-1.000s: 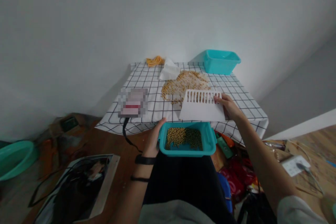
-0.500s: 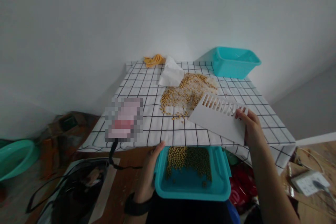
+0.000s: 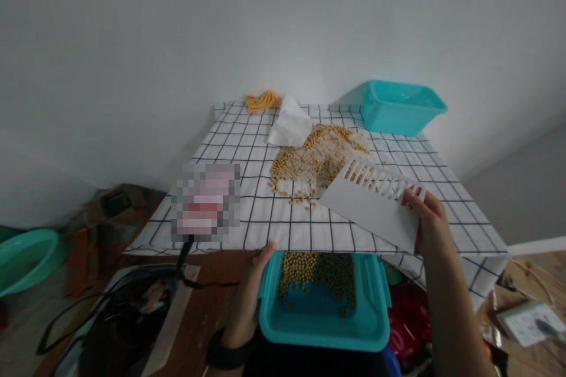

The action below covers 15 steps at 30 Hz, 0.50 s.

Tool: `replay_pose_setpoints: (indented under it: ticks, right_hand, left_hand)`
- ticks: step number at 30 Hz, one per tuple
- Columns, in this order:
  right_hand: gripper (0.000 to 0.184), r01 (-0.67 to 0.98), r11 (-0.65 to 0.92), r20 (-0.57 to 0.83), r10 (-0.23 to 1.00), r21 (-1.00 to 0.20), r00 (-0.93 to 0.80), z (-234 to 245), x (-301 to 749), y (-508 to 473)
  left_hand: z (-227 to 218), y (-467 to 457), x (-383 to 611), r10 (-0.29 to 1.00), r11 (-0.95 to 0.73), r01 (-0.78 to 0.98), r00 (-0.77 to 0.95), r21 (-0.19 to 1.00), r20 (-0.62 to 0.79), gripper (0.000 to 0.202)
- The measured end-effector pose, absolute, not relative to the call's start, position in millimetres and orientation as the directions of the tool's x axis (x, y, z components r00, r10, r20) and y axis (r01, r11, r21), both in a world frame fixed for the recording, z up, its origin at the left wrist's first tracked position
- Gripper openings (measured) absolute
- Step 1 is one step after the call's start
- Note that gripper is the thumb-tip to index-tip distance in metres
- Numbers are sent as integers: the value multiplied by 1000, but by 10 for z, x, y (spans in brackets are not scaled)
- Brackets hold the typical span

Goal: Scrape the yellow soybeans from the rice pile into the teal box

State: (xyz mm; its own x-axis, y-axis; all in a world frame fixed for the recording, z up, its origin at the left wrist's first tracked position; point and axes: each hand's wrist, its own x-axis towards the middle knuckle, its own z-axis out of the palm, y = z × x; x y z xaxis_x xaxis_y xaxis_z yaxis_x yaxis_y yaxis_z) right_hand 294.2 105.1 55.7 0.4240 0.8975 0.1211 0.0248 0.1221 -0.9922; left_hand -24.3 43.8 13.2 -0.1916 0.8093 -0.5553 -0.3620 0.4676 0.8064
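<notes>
My left hand (image 3: pixel 255 274) grips the left side of a teal plastic bin (image 3: pixel 327 336), thumb along its rim, below the table's front edge. Yellow soybeans (image 3: pixel 298 268) and darker green beans (image 3: pixel 336 277) lie in the bin's far part. In my right hand (image 3: pixel 428 212) is a white plastic board (image 3: pixel 369 209) with a row of slots, pinched at its right end and tilted above the tablecloth. Just beyond the board's left end spreads a pile of soybeans mixed with pale grains (image 3: pixel 316 156). Several stray beans lie at the pile's near side.
A white tissue (image 3: pixel 290 123) touches the pile's far left, with a yellow cord bundle (image 3: pixel 263 101) behind it. Another teal bin (image 3: pixel 400 115) stands at the back right. A blurred-out pinkish object (image 3: pixel 206 200) lies at the left of the checked tablecloth (image 3: pixel 260 221). A power strip (image 3: pixel 530 321) sits low right.
The whole view has shifted slightly. The board and my right hand appear a little farther right and lower; both hands keep their holds. The pile looks unchanged.
</notes>
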Motion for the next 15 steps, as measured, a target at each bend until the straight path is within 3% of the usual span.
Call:
replay_pose_setpoints:
  ticks: [7, 15]
  right_hand:
    - [27, 52, 135, 144, 924, -990, 355, 578, 2932, 1025]
    - [28, 108, 142, 171, 925, -984, 340, 533, 2921, 1061]
  left_hand:
    - [167, 450, -175, 850, 462, -420, -41, 781, -525, 33]
    - [136, 441, -199, 828, 493, -453, -19, 743, -561, 34]
